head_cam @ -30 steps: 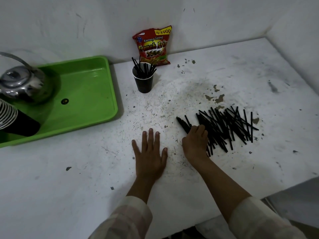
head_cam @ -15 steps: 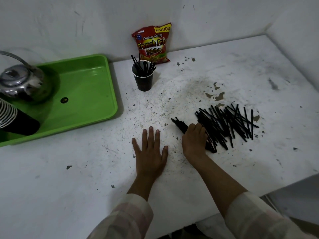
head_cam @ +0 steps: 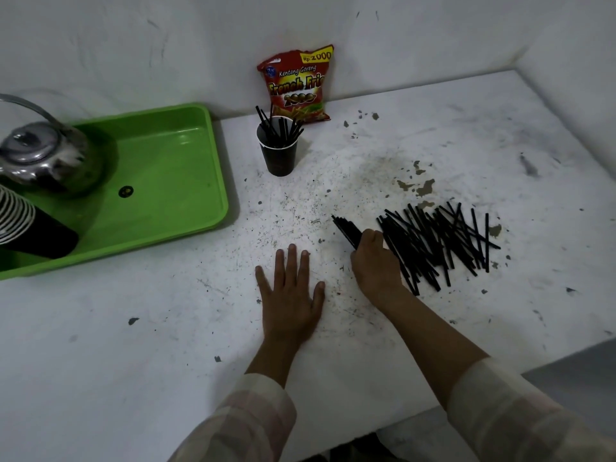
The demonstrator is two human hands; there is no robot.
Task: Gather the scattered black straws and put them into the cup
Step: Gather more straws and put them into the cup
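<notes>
- On the white table (head_cam: 433,135), a loose pile of black straws (head_cam: 440,241) is spread at the right.
- A small bundle (head_cam: 346,228) is gripped in the closed right hand (head_cam: 375,261), touching the pile's left edge.
- The left hand (head_cam: 290,295) is laid flat, fingers spread, holding nothing.
- One black cup (head_cam: 277,155), already holding several straws, is set beyond, apart from the pile.
- Behind it one red snack bag (head_cam: 296,85) is marked "Kentang Goreng", "French Fries", "Rp 2000".
- One green tray (head_cam: 173,181) carries a kettle (head_cam: 40,161).

Hands: you have two, left hand (head_cam: 290,295) and right hand (head_cam: 375,261)
Cup (head_cam: 277,155): one
Green tray (head_cam: 186,208): one
Kettle (head_cam: 43,161): one
Snack bag (head_cam: 296,85): one
Loose straws (head_cam: 440,241): too many for you to count
</notes>
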